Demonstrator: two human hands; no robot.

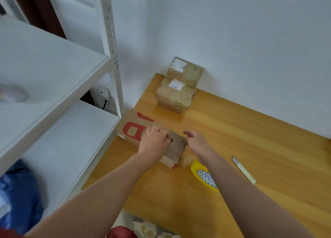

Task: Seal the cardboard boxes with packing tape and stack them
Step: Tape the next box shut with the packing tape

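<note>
A: Where was the box (pixel 133 128)?

B: On the table (pixel 250 148), along its left edge beside the shelf (pixel 53 67).

A: And the hands?

B: The left hand (pixel 155 142) rested on the box's top, fingers bent. I couldn't tell if it pinched anything. The right hand (pixel 197 144) was loose, fingers apart, thumb at the box's corner.

A: Anything else?

B: A stack (pixel 179 89) of two taped boxes stood by the wall. The tape (pixel 204 176) and the knife (pixel 243 169) lay by the right forearm.
</note>
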